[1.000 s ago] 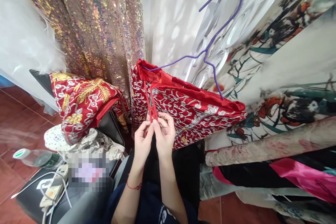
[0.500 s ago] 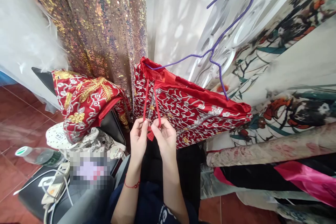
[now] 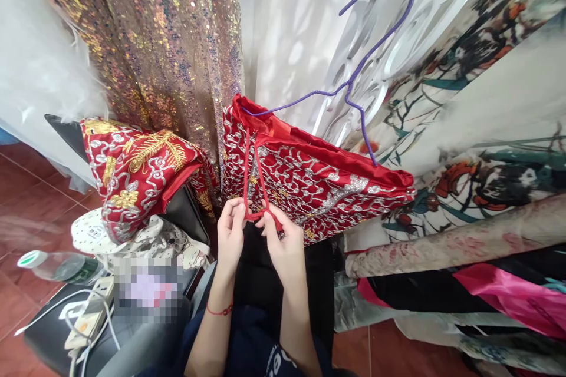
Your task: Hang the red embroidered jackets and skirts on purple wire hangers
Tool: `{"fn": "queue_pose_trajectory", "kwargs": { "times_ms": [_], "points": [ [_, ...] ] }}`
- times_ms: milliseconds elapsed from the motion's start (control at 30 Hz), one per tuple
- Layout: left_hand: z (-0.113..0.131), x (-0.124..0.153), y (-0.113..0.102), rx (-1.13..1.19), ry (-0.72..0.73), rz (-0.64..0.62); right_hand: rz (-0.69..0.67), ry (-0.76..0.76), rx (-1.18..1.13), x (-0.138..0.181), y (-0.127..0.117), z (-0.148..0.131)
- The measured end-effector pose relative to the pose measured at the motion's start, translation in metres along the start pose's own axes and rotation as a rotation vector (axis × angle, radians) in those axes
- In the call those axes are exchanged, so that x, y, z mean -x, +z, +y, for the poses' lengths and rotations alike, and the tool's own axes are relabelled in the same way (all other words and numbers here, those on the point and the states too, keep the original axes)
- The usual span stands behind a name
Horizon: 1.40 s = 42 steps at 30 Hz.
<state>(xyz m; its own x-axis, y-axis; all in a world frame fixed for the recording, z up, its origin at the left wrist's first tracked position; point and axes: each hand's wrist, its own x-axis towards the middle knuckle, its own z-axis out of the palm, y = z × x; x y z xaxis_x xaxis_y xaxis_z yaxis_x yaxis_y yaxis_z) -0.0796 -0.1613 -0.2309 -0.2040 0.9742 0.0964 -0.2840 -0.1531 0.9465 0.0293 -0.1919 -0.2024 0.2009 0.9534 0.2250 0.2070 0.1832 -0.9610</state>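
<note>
A red skirt [image 3: 309,182] with silver and gold embroidery hangs in front of me on a purple wire hanger [image 3: 349,82]. From its gathered waistband come two ends of a red drawstring [image 3: 260,174]. My left hand [image 3: 232,221] pinches one strand between thumb and fingers. Close beside it, my right hand [image 3: 280,230] grips the other strand, near where the strings cross. A loop of string runs between the two hands. The right hand's fingers partly cover the string's end.
At left, another red embroidered garment [image 3: 137,171] drapes over a black chair. On the seat lie a dotted white cloth [image 3: 150,238], a plastic bottle [image 3: 62,265] and a power strip [image 3: 88,312] with white cables. A sequined curtain [image 3: 177,41] hangs behind; printed fabrics [image 3: 442,235] fill the right.
My hands have moved slightly apart, the right one going right and down. The string between them now spans a wider loop. The whole view has shifted a little.
</note>
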Motion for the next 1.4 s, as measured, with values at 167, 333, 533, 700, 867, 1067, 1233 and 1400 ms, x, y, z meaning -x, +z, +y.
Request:
{"fn": "queue_pose_trajectory", "kwargs": {
  "times_ms": [167, 333, 533, 700, 867, 1067, 1233, 1400],
  "points": [
    [-0.003, -0.011, -0.001, 0.158, -0.059, -0.030, 0.113, -0.002, 0.036, 0.005, -0.014, -0.012],
    [0.001, -0.066, 0.019, 0.308, -0.101, -0.015, 0.128, -0.058, -0.018, 0.016, -0.039, -0.028],
    [0.027, -0.160, 0.042, 0.508, -0.071, 0.185, 0.170, -0.314, -0.539, 0.031, -0.050, -0.045],
    [0.027, -0.175, 0.038, 0.409, 0.070, 0.332, 0.477, -0.205, -0.450, 0.006, -0.059, -0.014],
    [0.023, -0.133, 0.042, -0.373, 0.593, 0.275, 0.222, -0.019, -0.023, -0.023, -0.049, 0.009],
    [0.044, -0.128, 0.048, -0.482, 0.696, -0.003, 0.106, -0.251, 0.000, -0.077, -0.006, -0.024],
    [0.053, -0.139, 0.043, -0.241, 0.549, -0.190, 0.089, -0.387, 0.088, -0.119, 0.020, -0.049],
    [0.057, -0.143, 0.050, -0.142, 0.495, -0.242, 0.097, -0.382, 0.163, -0.128, 0.022, -0.054]
  ]
}}
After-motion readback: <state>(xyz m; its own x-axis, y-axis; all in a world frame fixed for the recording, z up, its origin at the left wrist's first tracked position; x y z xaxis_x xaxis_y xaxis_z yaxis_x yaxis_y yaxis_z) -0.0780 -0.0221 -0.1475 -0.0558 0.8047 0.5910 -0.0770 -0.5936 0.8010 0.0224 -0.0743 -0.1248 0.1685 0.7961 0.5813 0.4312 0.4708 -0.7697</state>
